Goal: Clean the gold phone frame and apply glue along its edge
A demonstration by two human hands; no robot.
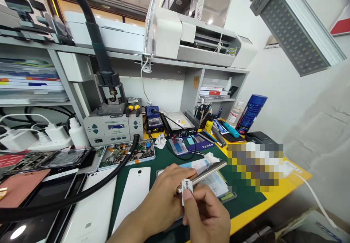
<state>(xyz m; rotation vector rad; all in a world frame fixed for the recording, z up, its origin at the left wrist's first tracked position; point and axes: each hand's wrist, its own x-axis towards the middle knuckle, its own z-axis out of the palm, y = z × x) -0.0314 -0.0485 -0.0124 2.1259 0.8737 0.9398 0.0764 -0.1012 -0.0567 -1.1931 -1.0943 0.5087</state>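
My left hand (164, 195) is wrapped round a slim phone (209, 172), which is tilted with its edge toward me. Between the thumb and fingers of my right hand (206, 214) is a thin metal razor blade (187, 186), held upright against the near end of the phone's edge. Beneath the phone, papers and a clear bag (216, 184) lie on the green mat (246, 199). The phone's far face and most of my left fingers are hidden.
A white back cover (133, 195) and several phones (90, 206) lie to the left, crossed by a black hose (109, 181). Behind stand a grey rework station (115, 128), a tray of circuit boards (125, 153), a soldering stand (154, 119) and a blue can (251, 113).
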